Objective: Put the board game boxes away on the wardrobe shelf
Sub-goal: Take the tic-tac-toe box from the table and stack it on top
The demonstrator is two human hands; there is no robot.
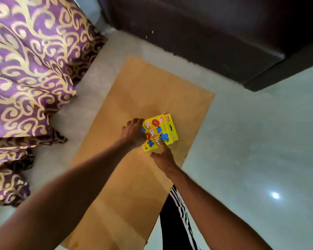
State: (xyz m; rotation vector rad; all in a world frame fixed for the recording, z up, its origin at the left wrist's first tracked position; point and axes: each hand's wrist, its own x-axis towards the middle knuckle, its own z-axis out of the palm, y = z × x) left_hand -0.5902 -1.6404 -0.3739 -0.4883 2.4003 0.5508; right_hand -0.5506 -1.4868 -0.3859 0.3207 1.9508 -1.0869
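Two yellow tic-tac-toe game boxes lie overlapped on a brown cardboard sheet (pixel 137 91) on the floor. The top box (pixel 154 132) shows blue crosses and red rings; the second box (pixel 171 128) sticks out from under it on the right. My left hand (pixel 133 133) grips the left edge of the top box, fingers curled over it. My right hand (pixel 162 157) holds the stack's near edge, thumb on the top box. The wardrobe shelf is not in view.
A purple and gold patterned cover (pixel 29 65) hangs from a bed on the left. Dark brown furniture (pixel 215 33) stands at the back right. Glossy pale floor tiles (pixel 260 150) spread right. My leg in black striped trousers (pixel 177 217) is below.
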